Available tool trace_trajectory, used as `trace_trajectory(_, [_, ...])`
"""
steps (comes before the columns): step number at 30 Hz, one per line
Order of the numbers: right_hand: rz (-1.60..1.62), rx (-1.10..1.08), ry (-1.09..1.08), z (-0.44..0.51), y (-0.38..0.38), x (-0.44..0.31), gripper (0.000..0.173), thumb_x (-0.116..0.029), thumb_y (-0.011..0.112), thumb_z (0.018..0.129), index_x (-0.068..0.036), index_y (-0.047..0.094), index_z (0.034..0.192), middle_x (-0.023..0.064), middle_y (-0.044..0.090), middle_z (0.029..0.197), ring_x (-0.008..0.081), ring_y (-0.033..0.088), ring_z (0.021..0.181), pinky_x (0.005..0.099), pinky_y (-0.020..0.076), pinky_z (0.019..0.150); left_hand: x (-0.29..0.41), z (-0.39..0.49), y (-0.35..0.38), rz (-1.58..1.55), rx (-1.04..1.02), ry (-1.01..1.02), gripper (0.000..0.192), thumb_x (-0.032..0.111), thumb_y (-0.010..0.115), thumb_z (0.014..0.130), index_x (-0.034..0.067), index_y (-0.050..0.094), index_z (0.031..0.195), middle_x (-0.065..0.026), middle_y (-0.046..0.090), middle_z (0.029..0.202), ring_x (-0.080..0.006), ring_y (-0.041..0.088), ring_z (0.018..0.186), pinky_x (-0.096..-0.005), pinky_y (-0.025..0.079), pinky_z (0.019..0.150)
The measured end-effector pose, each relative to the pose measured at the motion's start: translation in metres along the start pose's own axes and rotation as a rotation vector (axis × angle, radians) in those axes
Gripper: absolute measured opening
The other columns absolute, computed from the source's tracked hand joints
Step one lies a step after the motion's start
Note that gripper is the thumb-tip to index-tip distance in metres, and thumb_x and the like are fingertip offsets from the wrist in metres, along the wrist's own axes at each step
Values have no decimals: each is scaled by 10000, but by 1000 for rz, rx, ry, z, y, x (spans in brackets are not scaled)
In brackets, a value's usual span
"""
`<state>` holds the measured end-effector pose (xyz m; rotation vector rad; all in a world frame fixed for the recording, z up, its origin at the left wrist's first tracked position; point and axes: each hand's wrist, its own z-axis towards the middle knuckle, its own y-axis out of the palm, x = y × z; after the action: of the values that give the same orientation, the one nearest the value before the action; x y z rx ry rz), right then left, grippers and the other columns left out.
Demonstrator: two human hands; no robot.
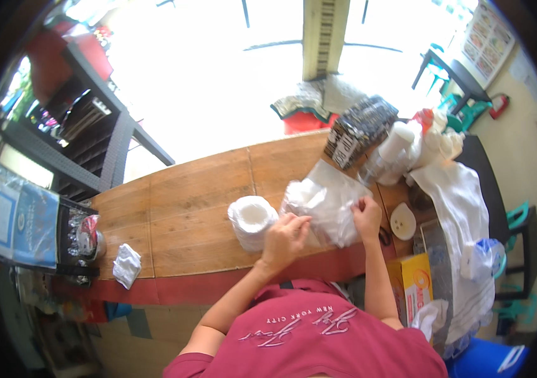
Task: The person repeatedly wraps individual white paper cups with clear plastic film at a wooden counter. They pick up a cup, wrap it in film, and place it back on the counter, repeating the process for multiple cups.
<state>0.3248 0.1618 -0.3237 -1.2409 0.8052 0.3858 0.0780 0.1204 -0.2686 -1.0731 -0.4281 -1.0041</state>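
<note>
On the wooden counter in front of me lies a clear plastic bag [339, 203] with white contents bunched at its left side; what they are is hard to make out. My right hand [368, 217] pinches the bag near its right edge. My left hand [287, 238] has its fingertips on the near left part of the same bag, thumb and forefinger close together. Just left of that hand stands a stack of white disposable bowls [253, 217] in a clear plastic sleeve, rims facing up.
The wooden counter [193, 208] has a red front edge. A folded white cloth [126, 265] lies at left. A tip box [360, 130], bottles [391, 146], scissors [385, 236], a white dish [402, 222] and a yellow carton [410, 283] crowd the right. A white towel [457, 203] hangs beyond.
</note>
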Motion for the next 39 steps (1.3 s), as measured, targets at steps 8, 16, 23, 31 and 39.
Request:
trace_trajectory(8, [1261, -489, 281, -33, 1, -96, 256, 42, 722, 807, -60, 527, 936, 27, 624, 827, 97, 607, 725, 240, 509, 653, 13, 18, 12, -617, -92, -479, 210, 135, 725, 875, -22, 703, 1013, -76, 721, 911, -115, 671, 821, -258, 549, 715])
trace_trajectory(16, [1133, -445, 197, -33, 6, -115, 245, 105, 658, 748, -53, 527, 881, 7, 587, 824, 81, 568, 743, 227, 469, 669, -12, 9, -14, -1424, 8, -754, 151, 125, 591, 965, 35, 580, 1085, -47, 657, 1006, -105, 620, 897, -275, 512, 841])
trace_trajectory(23, [711, -103, -51, -21, 6, -108, 230, 146, 549, 666, -62, 497, 749, -43, 465, 727, 55, 422, 683, 193, 331, 603, -26, -1, -45, -1766, -69, -660, 274, 65, 550, 946, 109, 543, 1217, -75, 603, 1037, -184, 584, 961, -367, 505, 879])
trace_trajectory(31, [916, -513, -90, -22, -14, -123, 207, 103, 644, 726, -69, 530, 734, -19, 543, 707, 72, 534, 628, 206, 430, 587, -25, 25, -65, 467, -20, -175, 616, -59, 652, 700, 118, 523, 1276, -130, 486, 1071, -324, 592, 964, -430, 514, 833])
trace_trajectory(39, [-37, -98, -229, 36, -2, -33, 96, 90, 583, 688, 13, 637, 707, 96, 617, 679, 223, 639, 703, 327, 470, 610, -52, 57, -120, 496, 132, -382, 645, -98, 642, 700, 107, 475, 1288, -148, 396, 1175, -371, 589, 960, -469, 548, 792])
